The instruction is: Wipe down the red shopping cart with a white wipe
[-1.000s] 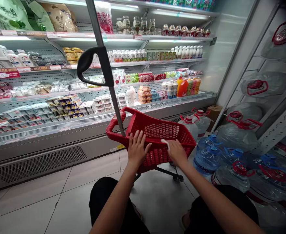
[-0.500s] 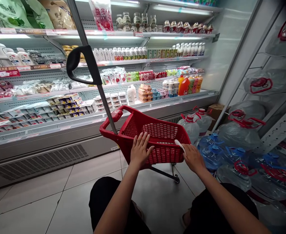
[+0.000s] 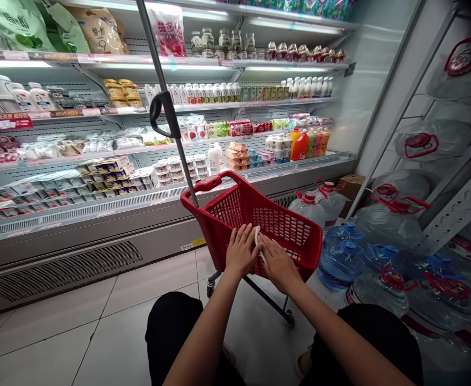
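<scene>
A red plastic shopping basket (image 3: 283, 228) on wheels stands on the tiled floor in front of me, its grey pole and black handle (image 3: 163, 113) rising up to the left. My left hand (image 3: 241, 251) lies flat on the basket's near rim with fingers spread. My right hand (image 3: 277, 262) sits just beside it on the same rim, pressing a small white cloth (image 3: 256, 236) against the plastic. The two hands almost touch. My knees in black trousers show at the bottom.
An open chilled display (image 3: 98, 203) with yoghurt, milk bottles and packets runs along the left and back. Large water jugs (image 3: 342, 257) with red and blue caps crowd the floor and the rack (image 3: 456, 214) on the right. A cardboard box (image 3: 353, 185) sits by the corner.
The basket has swung round, its pole moving right and its near corner now facing me. My right hand slid left with the cloth along the rim until it met my left hand.
</scene>
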The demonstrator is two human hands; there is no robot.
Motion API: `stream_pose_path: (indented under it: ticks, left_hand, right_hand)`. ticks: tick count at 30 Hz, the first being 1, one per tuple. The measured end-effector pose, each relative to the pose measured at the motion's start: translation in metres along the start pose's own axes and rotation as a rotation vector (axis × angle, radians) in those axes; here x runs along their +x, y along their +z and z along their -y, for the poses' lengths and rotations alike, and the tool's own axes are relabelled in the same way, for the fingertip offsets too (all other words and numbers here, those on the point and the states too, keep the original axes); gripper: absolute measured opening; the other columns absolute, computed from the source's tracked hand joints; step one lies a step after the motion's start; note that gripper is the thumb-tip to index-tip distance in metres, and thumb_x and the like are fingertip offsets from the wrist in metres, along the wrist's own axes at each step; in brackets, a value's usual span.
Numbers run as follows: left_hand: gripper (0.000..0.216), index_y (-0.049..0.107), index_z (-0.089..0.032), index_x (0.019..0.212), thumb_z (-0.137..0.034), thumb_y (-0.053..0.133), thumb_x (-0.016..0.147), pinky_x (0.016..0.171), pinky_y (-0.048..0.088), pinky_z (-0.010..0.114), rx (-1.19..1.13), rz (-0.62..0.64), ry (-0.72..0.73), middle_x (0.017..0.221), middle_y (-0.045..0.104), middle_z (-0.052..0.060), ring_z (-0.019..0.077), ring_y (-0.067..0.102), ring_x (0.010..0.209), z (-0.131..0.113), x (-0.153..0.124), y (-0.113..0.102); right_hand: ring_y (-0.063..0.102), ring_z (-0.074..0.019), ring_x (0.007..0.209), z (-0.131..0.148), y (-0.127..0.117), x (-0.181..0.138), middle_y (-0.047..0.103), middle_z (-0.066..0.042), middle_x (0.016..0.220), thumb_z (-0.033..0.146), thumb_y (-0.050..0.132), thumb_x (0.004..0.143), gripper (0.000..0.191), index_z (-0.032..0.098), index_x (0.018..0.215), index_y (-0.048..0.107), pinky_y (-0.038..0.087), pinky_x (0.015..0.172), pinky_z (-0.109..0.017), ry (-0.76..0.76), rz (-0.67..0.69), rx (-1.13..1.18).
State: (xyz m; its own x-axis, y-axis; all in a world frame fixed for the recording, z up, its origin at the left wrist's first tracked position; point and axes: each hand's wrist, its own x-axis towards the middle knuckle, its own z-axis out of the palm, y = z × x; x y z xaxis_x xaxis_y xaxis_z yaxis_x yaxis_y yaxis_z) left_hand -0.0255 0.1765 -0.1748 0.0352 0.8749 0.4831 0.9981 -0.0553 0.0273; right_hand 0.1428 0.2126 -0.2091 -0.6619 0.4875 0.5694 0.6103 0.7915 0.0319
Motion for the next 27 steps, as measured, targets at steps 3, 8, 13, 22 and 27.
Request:
stream_pose_path:
  ticks: [3,8,13,22,27]
  left_hand:
    - [0.060,0.037,-0.030,0.162,-0.056,0.024,0.110,0.133,0.016,0.044,0.003,0.037,-0.016,0.170,0.028,-0.005,0.0171,0.023,0.159,0.006,0.004,0.000]
    - [0.063,0.037,-0.028,0.162,-0.059,0.024,0.108,0.133,0.018,0.046,-0.020,0.053,-0.094,0.171,0.028,-0.002,0.0191,0.022,0.160,0.009,0.013,0.002]
    - [0.075,0.045,-0.015,0.157,-0.066,0.030,0.105,0.131,0.021,0.049,-0.045,0.049,-0.177,0.169,0.032,0.011,0.0275,0.022,0.160,-0.011,0.015,0.010]
    - [0.062,0.045,-0.014,0.156,-0.050,0.037,0.107,0.131,0.022,0.052,-0.077,0.015,-0.034,0.171,0.028,0.012,0.0275,0.019,0.160,-0.059,-0.009,0.022]
    - [0.057,0.044,-0.016,0.157,-0.039,0.043,0.105,0.131,0.023,0.049,-0.079,0.066,0.010,0.172,0.025,0.010,0.0243,0.018,0.161,-0.032,-0.007,0.011]
  right_hand:
    - [0.032,-0.0240,0.155,-0.004,-0.013,-0.023,0.029,-0.009,0.171,0.010,0.044,0.090,0.090,0.016,0.169,0.001,0.032,0.127,-0.045,-0.004,0.030,0.009]
    - [0.035,-0.0225,0.154,-0.025,-0.038,-0.093,0.033,-0.006,0.170,0.010,0.040,0.093,0.087,0.020,0.169,-0.001,0.036,0.125,-0.046,0.093,0.047,0.028]
    - [0.031,-0.0252,0.156,-0.043,-0.050,-0.127,0.033,-0.006,0.170,0.013,0.038,0.095,0.083,0.023,0.169,0.003,0.034,0.126,-0.050,0.143,0.060,0.054]
    - [0.043,-0.0242,0.150,-0.005,-0.040,-0.075,0.035,-0.013,0.168,0.012,0.037,0.095,0.084,0.019,0.169,-0.002,0.046,0.117,-0.045,0.120,-0.001,0.159]
    - [0.038,-0.0198,0.153,-0.009,-0.060,-0.101,0.035,-0.006,0.169,0.005,0.039,0.088,0.089,0.021,0.169,0.005,0.038,0.123,-0.043,-0.061,0.062,0.150]
